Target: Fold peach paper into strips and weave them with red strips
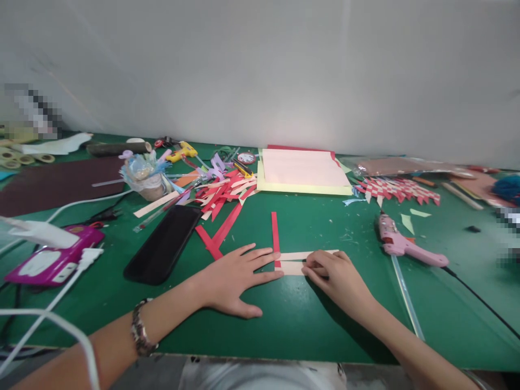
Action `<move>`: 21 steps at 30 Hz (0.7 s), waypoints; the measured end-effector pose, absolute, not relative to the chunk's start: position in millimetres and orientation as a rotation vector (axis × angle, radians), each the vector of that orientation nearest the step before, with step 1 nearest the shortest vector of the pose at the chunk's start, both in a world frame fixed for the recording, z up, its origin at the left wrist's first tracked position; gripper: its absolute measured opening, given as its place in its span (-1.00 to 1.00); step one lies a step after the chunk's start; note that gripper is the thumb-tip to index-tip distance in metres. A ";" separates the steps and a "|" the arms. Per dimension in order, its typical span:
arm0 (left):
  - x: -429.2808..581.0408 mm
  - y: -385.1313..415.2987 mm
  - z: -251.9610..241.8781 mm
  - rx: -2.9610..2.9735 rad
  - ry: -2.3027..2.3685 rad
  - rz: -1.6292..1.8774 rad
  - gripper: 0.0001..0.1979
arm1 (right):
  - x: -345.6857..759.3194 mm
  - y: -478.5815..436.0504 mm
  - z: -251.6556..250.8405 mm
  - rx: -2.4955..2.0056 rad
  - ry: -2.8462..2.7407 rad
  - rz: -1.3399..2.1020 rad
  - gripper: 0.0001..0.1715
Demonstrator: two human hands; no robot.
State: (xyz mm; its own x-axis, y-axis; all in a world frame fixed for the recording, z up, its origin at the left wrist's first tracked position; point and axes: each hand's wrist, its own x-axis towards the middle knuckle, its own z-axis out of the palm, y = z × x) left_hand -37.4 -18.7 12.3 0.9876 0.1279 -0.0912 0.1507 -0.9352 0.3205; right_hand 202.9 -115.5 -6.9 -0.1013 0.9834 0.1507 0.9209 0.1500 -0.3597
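Note:
My left hand [233, 277] lies flat with its fingers spread, the fingertips pressing on a red paper strip [275, 230] and the left ends of two pale paper strips. The red strip stands crosswise to the pale ones. The lower pale strip [292, 268] lies on the table. Above it, the upper pale strip [293, 255] runs toward my right hand [341, 279]. That hand is closed in a pinch at this strip, its fingers partly hiding it. Left of my left hand are more red strips [227, 230], part of a loose pile.
A black phone [164, 246] lies at left, near a purple power strip [60, 254] with white cables. To the right rests a pink glue gun [410, 249] with a clear glue stick. Paper sheets [304, 169] and woven red-and-pale paper pieces [398, 189] sit behind.

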 end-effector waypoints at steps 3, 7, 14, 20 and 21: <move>-37.3 -19.1 12.3 2.809 0.205 -0.094 -0.29 | 203.7 -115.1 -8.8 -1.826 -2.088 0.242 -0.83; -36.9 -19.5 12.0 2.811 0.211 -0.081 -0.29 | 203.0 -111.5 -9.4 -1.837 -2.167 0.166 -0.81; -37.3 -20.6 11.4 2.807 0.204 -0.088 -0.27 | 202.8 -108.6 -8.0 -1.859 -2.209 0.117 -0.81; -37.1 -23.5 13.3 2.833 0.219 -0.105 -0.26 | 206.4 -112.3 -12.1 -1.917 -2.207 0.001 -0.81; -37.2 -24.1 13.8 2.834 0.224 -0.106 -0.26 | 207.5 -113.0 -12.7 -1.926 -2.209 -0.047 -0.81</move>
State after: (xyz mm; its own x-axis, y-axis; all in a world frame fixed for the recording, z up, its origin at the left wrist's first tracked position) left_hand -37.2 -24.1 13.8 0.9851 0.1428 -0.0957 0.1646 -0.9442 0.2853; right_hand 207.5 -113.0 -12.7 -0.1241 0.9762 0.1781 0.9828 0.1456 -0.1135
